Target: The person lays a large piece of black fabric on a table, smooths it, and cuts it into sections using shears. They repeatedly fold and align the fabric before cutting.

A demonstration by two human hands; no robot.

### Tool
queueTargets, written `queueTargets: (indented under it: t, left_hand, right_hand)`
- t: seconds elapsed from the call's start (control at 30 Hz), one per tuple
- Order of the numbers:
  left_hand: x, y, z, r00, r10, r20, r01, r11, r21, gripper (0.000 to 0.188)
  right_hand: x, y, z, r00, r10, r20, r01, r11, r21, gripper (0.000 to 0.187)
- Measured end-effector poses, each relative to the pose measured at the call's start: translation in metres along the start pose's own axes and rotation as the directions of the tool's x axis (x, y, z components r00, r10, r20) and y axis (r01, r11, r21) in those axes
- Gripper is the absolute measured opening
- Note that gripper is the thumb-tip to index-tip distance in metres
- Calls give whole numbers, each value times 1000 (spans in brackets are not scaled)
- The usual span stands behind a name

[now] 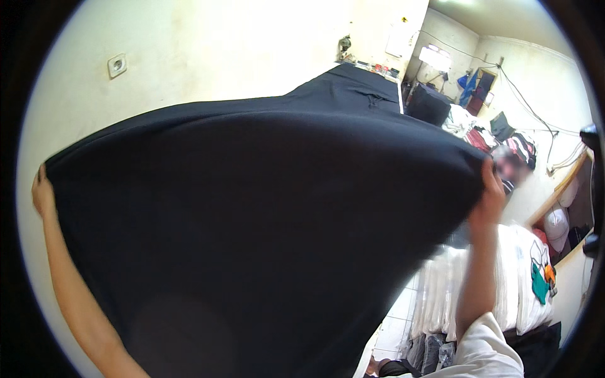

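Observation:
A wide sheet of black fabric (265,214) is stretched between my raised arms and fills the middle of the view. At its far left corner my left hand (43,194) is closed on the edge. My right hand (489,196) grips the right corner, slightly smeared by motion. The cloth bows upward between the hands and hangs down towards me. Beyond it, black cloth (343,85) lies over the far end of a table, whose near part is hidden behind the raised sheet.
A pale wall with a socket (118,65) stands close on the left. Stacked white bundles in clear plastic (441,290) lie at the right, above a tiled floor (397,315). Clothes heaps (479,135) and a person (507,165) are farther back. Small items sit at the table's far edge.

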State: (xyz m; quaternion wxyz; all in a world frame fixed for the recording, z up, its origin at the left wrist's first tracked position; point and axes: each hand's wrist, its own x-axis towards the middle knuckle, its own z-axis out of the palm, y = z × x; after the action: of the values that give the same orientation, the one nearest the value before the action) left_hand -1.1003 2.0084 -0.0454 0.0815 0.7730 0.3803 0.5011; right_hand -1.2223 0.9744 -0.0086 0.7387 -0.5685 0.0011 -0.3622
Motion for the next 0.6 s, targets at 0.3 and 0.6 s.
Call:
queueTargets:
  t: [0.3,0.6]
  left_hand:
    - [-151,-170,2,970,-11,244,-101,891,442,56]
    - [-277,-134,66,927,77,366,-236,881,411,43]
  right_hand:
    - [-244,67,-65,573,752,-326,-819,545,-180,52]
    - [-342,172,-87,-125,985,-116,-962,-148,-228,89]
